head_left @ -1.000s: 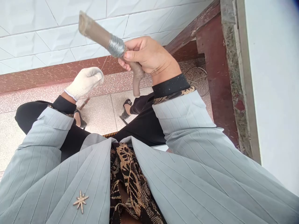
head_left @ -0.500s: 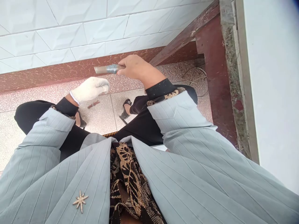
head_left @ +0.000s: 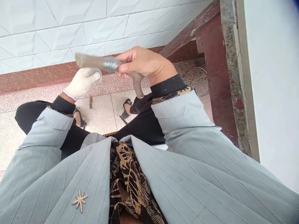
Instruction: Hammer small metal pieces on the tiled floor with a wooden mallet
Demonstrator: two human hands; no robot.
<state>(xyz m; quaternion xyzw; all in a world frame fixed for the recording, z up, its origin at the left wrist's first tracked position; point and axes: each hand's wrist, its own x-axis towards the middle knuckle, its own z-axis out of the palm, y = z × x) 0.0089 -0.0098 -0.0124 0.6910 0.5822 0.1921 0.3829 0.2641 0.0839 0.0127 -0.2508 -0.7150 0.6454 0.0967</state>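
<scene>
My right hand (head_left: 137, 62), bare, is closed around a brown wooden-looking stick (head_left: 90, 61) with silver wire (head_left: 111, 64) wound around it. The stick's thick end points left and is blurred; a curved brown part (head_left: 138, 84) shows below my wrist. In a white knitted glove, my left hand (head_left: 83, 82) has its fingers pressed together just below the thick end. What it pinches, if anything, is too small to make out. Below the glove is a small brown strip (head_left: 91, 101), upright in view; whether it hangs or touches the floor is unclear.
White tiled wall (head_left: 70, 34) with a reddish skirting (head_left: 35, 76) runs ahead. To the right stand a dark red wooden frame (head_left: 215, 71) and a white surface (head_left: 273, 77). A pale cable (head_left: 196, 77) lies in the corner. My shoes (head_left: 126, 109) rest on the speckled floor (head_left: 100, 112).
My right hand has turned and the stick appears larger, its thick end further left and up. My left hand has shifted slightly left and up. The brown strip went from slanted to upright.
</scene>
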